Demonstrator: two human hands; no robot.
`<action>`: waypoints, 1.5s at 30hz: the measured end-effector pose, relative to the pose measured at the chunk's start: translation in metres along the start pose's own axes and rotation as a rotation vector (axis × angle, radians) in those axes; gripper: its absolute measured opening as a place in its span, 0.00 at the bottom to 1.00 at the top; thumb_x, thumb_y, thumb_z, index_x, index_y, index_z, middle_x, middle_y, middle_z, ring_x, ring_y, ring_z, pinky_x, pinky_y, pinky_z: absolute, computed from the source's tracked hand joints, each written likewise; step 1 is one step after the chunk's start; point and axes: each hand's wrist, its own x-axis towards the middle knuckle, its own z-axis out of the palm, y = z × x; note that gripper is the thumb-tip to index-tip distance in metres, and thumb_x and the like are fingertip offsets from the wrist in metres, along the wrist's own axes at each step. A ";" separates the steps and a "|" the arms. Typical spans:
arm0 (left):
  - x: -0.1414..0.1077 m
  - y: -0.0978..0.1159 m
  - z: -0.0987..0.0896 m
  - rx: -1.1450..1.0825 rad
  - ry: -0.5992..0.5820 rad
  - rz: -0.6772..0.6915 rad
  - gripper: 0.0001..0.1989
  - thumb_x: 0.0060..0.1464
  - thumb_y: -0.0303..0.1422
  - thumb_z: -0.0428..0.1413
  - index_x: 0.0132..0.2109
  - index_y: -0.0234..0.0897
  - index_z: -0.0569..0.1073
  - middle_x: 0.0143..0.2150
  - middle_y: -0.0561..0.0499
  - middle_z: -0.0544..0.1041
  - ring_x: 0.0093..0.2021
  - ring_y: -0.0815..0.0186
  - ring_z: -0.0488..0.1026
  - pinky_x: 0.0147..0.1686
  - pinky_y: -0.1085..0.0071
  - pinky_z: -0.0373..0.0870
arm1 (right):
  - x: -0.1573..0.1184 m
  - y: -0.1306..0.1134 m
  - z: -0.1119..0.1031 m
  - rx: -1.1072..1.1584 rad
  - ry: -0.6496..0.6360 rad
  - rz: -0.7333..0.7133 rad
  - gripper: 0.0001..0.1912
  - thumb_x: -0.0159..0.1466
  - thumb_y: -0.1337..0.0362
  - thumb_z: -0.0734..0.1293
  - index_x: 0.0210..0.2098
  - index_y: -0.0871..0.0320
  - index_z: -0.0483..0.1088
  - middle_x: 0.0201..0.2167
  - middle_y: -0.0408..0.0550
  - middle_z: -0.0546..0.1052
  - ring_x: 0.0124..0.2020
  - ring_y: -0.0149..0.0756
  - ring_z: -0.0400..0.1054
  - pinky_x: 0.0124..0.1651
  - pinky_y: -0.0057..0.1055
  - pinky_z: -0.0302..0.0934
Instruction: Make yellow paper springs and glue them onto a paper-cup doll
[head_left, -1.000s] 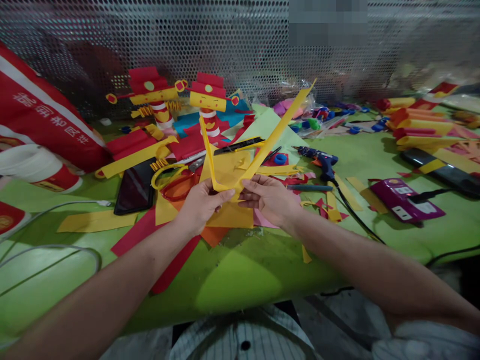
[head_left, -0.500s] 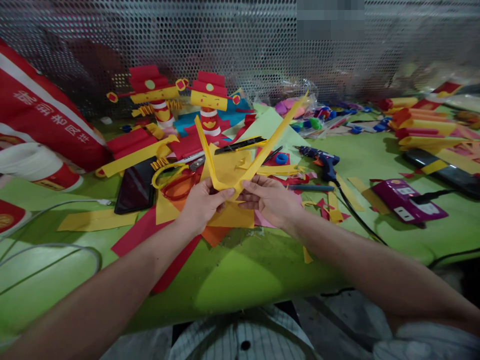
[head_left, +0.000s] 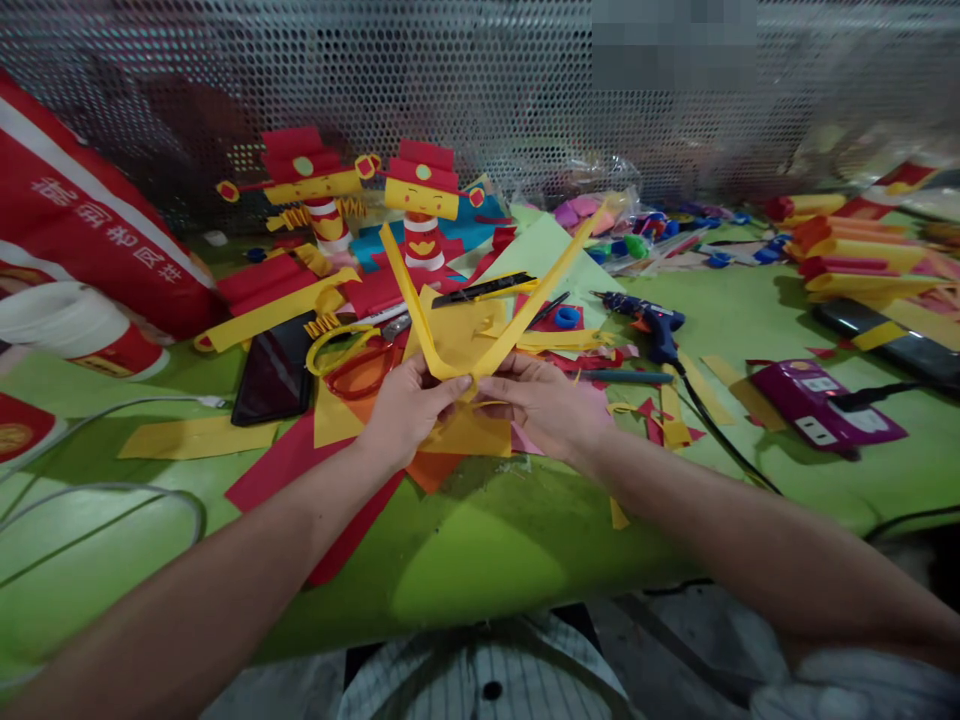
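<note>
The left hand (head_left: 401, 410) pinched a long, narrow yellow paper strip (head_left: 527, 312) at its bend, thumb on top and fingers beneath, while the right hand (head_left: 553, 408) gripped the same bend from the other side, the two thumb tips close together. The strip was held up in a V, its free ends spreading away from the person, above a flat, darker yellow paper sheet (head_left: 454, 330) on the green table (head_left: 465, 545). To the left of the left hand lay a glossy black smartphone (head_left: 274, 375); beyond the right hand lay a dark blue glue gun (head_left: 649, 315), and farther right a purple plastic power strip (head_left: 780, 385). Behind the strip stood a red-hatted, yellow-faced paper figure (head_left: 421, 200), with a similar second paper figure (head_left: 311, 187) to its left
</note>
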 end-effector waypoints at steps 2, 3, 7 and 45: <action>0.000 0.000 0.001 -0.002 0.001 0.008 0.11 0.39 0.32 0.62 0.32 0.34 0.71 0.23 0.56 0.70 0.18 0.77 0.60 0.17 0.78 0.57 | 0.000 0.002 0.000 -0.040 -0.015 -0.020 0.15 0.39 0.69 0.76 0.25 0.58 0.69 0.24 0.39 0.74 0.25 0.26 0.68 0.29 0.25 0.65; -0.001 0.000 0.001 -0.002 0.000 0.010 0.11 0.39 0.31 0.62 0.32 0.34 0.71 0.23 0.56 0.70 0.18 0.76 0.60 0.17 0.78 0.57 | 0.000 0.003 0.000 -0.058 -0.017 -0.029 0.15 0.39 0.69 0.76 0.24 0.58 0.68 0.23 0.39 0.74 0.25 0.26 0.68 0.30 0.26 0.65; -0.003 0.003 0.003 -0.033 -0.011 -0.002 0.10 0.38 0.30 0.62 0.31 0.34 0.71 0.23 0.57 0.70 0.18 0.76 0.61 0.18 0.77 0.59 | 0.001 0.005 -0.001 -0.108 -0.033 -0.060 0.16 0.39 0.68 0.76 0.25 0.58 0.68 0.23 0.39 0.73 0.24 0.27 0.67 0.31 0.27 0.64; 0.004 -0.001 -0.005 -0.327 -0.029 -0.279 0.04 0.39 0.25 0.59 0.29 0.31 0.74 0.24 0.50 0.75 0.23 0.71 0.70 0.27 0.75 0.67 | 0.012 0.015 -0.018 -1.276 -0.081 -0.844 0.16 0.60 0.67 0.60 0.43 0.51 0.75 0.43 0.48 0.77 0.43 0.40 0.71 0.48 0.39 0.65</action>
